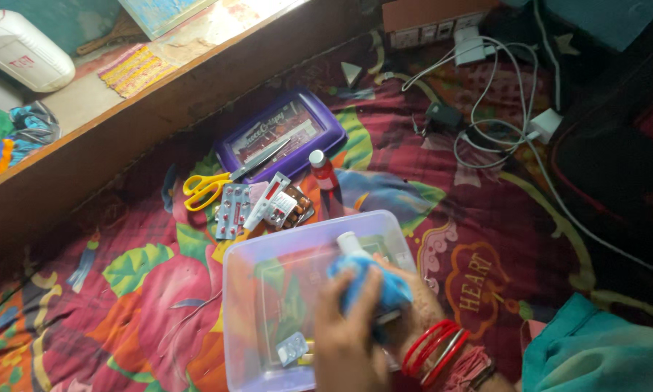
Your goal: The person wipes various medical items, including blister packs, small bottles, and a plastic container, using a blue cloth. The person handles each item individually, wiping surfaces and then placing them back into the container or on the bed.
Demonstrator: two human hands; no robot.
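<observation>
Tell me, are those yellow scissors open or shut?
Shut, or nearly so: the yellow-handled scissors lie flat on the patterned cloth, blades together as one dark strip pointing at the purple lid.

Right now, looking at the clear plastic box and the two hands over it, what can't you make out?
- Blue cloth bundle, head view: both hands wrap it, contents hidden.
- Left hand: cut off by the bottom edge.
- Right hand: mostly hidden behind the bundle.
- Clear plastic box: items inside blurred by its cloudy walls.

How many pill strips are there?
3 that I can make out: a silver strip beside the scissors, a brownish one next to it, one inside the clear box. Others may be hidden.
</observation>
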